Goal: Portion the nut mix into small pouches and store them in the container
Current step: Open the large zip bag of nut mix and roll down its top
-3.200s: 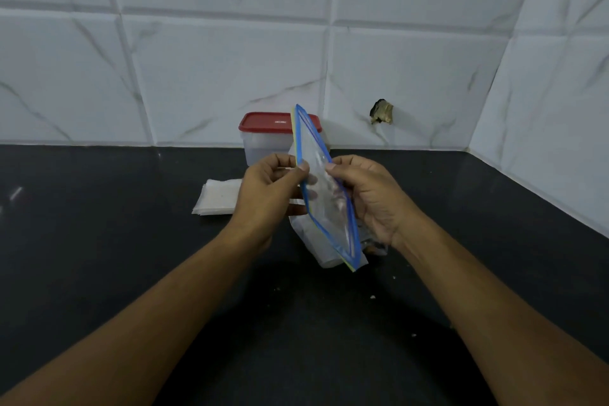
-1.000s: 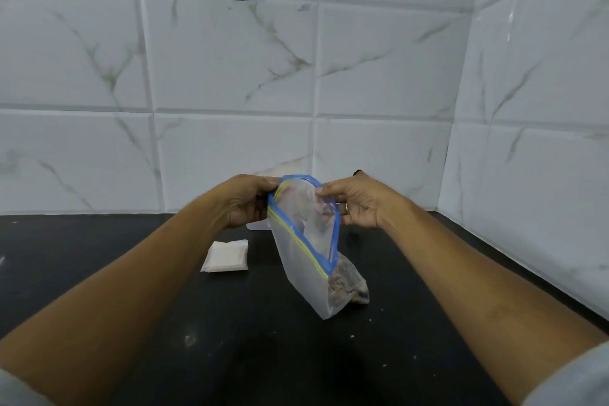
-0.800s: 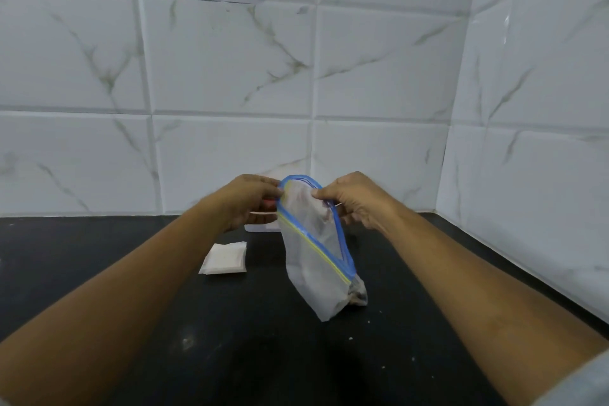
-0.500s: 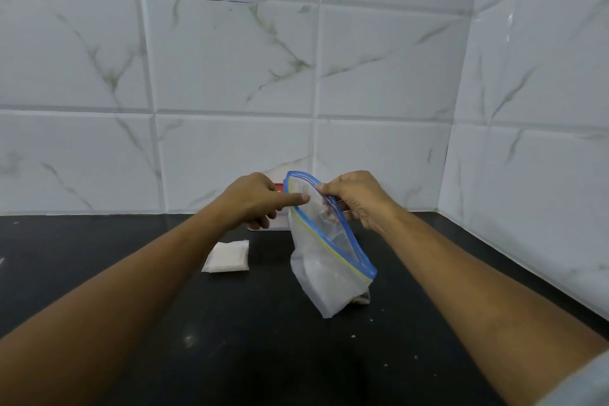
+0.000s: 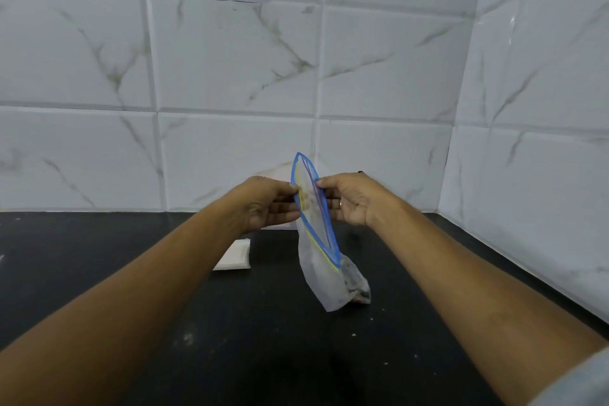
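Observation:
A clear zip bag (image 5: 319,260) with a blue and yellow zip strip hangs above the black counter (image 5: 263,339). A small heap of nut mix (image 5: 354,288) lies in its lower corner. My left hand (image 5: 267,204) pinches one side of the bag's mouth and my right hand (image 5: 349,199) pinches the other, holding the mouth a little apart. The red-lidded container is hidden behind my hands; only a pale sliver shows between them.
A flat stack of small white pouches (image 5: 235,257) lies on the counter under my left forearm. White marble tiles (image 5: 230,76) close the back, and a tiled side wall (image 5: 543,142) closes the right. Crumbs dot the counter near the bag.
The bag's mouth has turned edge-on and narrowed since a second ago. My left hand has taken its side of the rim again after pointing a finger at it. The bag hangs a little lower.

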Available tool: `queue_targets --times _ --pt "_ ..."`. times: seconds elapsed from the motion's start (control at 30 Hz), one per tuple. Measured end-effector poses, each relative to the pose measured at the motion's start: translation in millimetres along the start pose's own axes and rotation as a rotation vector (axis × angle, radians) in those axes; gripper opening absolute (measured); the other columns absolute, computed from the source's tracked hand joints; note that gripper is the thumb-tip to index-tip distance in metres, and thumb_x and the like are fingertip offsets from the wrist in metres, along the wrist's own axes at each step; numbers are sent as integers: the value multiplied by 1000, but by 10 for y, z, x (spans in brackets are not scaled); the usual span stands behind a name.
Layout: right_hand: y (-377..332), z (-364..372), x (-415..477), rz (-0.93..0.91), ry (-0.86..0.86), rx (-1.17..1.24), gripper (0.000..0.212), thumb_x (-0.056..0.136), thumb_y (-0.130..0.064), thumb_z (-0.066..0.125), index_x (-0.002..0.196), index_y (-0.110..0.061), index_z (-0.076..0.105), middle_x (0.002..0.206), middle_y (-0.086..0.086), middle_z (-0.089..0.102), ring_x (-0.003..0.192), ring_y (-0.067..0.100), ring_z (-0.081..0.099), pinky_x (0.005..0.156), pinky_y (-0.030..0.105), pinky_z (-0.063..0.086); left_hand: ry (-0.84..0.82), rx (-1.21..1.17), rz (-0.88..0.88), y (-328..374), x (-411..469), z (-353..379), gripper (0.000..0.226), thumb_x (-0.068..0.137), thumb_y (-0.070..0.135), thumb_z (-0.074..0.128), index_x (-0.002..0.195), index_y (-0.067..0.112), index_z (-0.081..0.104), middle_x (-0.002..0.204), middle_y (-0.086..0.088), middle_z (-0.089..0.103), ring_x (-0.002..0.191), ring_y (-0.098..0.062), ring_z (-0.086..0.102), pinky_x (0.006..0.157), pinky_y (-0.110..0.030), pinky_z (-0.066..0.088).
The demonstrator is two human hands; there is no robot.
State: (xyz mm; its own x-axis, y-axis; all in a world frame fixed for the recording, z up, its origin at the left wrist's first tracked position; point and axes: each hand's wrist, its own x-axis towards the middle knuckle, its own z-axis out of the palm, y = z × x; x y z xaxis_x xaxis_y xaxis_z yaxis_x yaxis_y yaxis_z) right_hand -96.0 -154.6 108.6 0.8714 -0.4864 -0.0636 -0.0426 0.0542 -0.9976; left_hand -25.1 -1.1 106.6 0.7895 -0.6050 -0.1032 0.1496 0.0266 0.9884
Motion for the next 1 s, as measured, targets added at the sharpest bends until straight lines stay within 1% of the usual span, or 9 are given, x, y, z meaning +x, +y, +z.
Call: queue_targets --times 0.07,0.17,0.27,0.47,0.53,0.6,0.73,0.87,1.0 --pt "15 15 -11 52 -50 39 14 100 -10 60 105 0 69 85 12 70 61 21 69 52 30 59 -3 -112 -26 -57 -2 48 13 102 5 55 97 1 67 78 -11 72 64 -18 71 52 -29 62" --pt "41 -4 -56 14 -74 -144 27 93 -22 76 110 -1 72 83 11 71 64 20 69 56 30 59 27 -207 -26 -123 -3 84 20 105 7 51 92 3 65 69 -8 71 60 -17 69 48 -26 59" --pt "24 -59 -144 -13 -107 -356 29 86 -27 84 98 -4 72 86 12 68 66 20 67 55 28 58 89 -262 0 -161 30 82 21 107 12 48 96 5 64 82 -10 69 73 -20 66 53 -27 59" --pt "-31 -106 -229 -31 -113 -361 15 95 -15 71 95 1 71 82 14 74 66 22 72 53 28 59 46 -35 49 -205 -37 104 11 98 15 65 106 7 65 95 -12 69 83 -23 69 71 -36 62" --pt "-12 -95 -212 -59 -58 -337 17 98 -15 68 98 1 72 82 15 76 68 23 73 54 29 60 35 116 34 -213 -72 102 19 95 17 70 110 8 64 103 -14 69 87 -24 71 67 -35 62" --pt "16 -86 -192 -87 6 -323 19 100 -17 65 98 1 72 78 15 76 62 20 71 52 27 58 20 205 23 -223 -106 90 29 92 24 75 112 7 66 102 -15 69 76 -21 69 57 -29 59" --pt "41 -90 -185 -102 -8 -317 16 97 -15 69 102 1 72 79 14 74 57 17 65 51 26 55 -7 204 39 -230 -161 97 24 93 20 74 108 3 69 79 -12 74 54 -14 68 50 -25 56" --pt "10 -113 -237 -30 -128 -417 31 91 -32 78 103 -4 71 86 13 71 60 16 65 50 25 53 56 177 126 -244 -150 98 17 94 16 73 105 3 70 75 -8 77 60 -16 72 53 -25 60" --pt "-62 -164 -324 -1 -197 -474 29 92 -24 77 106 1 69 75 8 71 58 14 67 46 23 52 102 112 196 -289 -136 127 20 91 15 76 104 1 71 84 -11 78 69 -20 74 55 -27 61"
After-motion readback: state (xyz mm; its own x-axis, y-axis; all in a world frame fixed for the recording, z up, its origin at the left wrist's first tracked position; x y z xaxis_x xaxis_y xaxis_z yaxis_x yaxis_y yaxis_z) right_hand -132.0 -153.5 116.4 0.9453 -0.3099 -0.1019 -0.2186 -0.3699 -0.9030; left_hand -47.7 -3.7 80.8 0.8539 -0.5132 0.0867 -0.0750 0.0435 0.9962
